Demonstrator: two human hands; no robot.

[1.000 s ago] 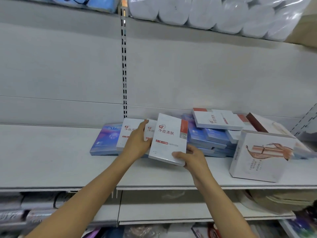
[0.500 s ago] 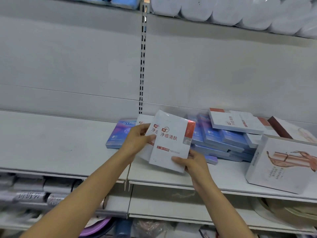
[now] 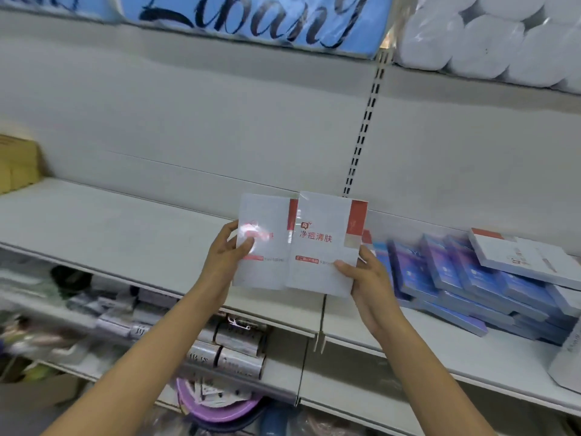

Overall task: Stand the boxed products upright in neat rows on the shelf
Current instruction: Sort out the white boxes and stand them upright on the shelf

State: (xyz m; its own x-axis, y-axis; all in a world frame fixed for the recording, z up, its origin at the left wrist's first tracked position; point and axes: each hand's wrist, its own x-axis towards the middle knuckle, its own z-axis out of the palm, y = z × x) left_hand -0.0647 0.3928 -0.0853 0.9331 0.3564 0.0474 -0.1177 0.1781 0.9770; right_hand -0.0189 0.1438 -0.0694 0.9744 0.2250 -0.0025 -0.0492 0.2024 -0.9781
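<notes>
- The left hand pinches a flat white box by its left edge, thumb on the front face, fingers behind.
- The right hand pinches a second white box at its lower right corner, thumb on the front near the bottom edge.
- Both boxes are held upright, fronts toward the camera, red stripe at the top right of each. The right box overlaps the left one's right edge slightly.
- They hang in the air in front of the shelf, not yet resting on it; the bare stretch of shelf runs off toward nine o'clock from the hands.
- To do this step well, I would lower both boxes together until their bottom edges meet the shelf squarely, then push them back toward the wall so they stand without leaning.
- Keeping the two faces flush and closing the overlap first should make the row start neat; the thin boxes will likely tip if let go before something backs them.
- From the right hand, a heap of blue boxes lies flat at three o'clock, with another white box lying on top of it at about two o'clock; these likely come next.
- The glossy wrap shows glare on the left box, so a firm pinch seems wise against slipping.
</notes>
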